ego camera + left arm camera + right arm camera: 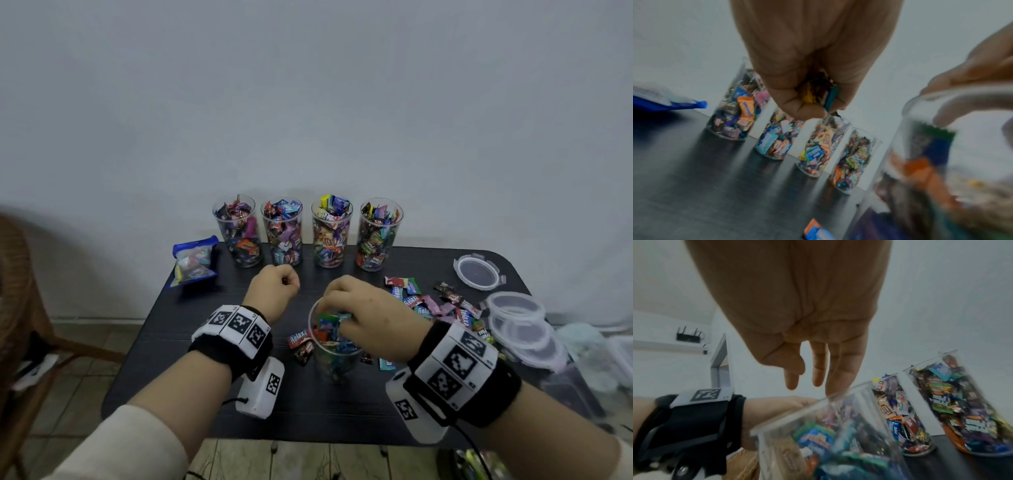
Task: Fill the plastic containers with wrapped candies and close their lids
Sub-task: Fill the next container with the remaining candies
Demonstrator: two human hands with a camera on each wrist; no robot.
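Near the table's middle stands a clear plastic cup (334,346), partly filled with wrapped candies, seen too in the wrist views (920,162) (818,426). My right hand (349,308) hovers over its mouth with fingers (818,369) straight and pointing down past the rim, nothing between them. My left hand (274,291) is a fist left of the cup, above the table; it grips a bunch of wrapped candies (816,92). Several full cups (330,233) line the back edge. Loose candies (428,303) lie right of the cup.
Round clear lids (479,270) and a stack of shallow containers (517,308) sit at the table's right side. A blue candy bag (193,260) leans at the back left corner. A wicker chair (17,291) stands left of the black table (205,377).
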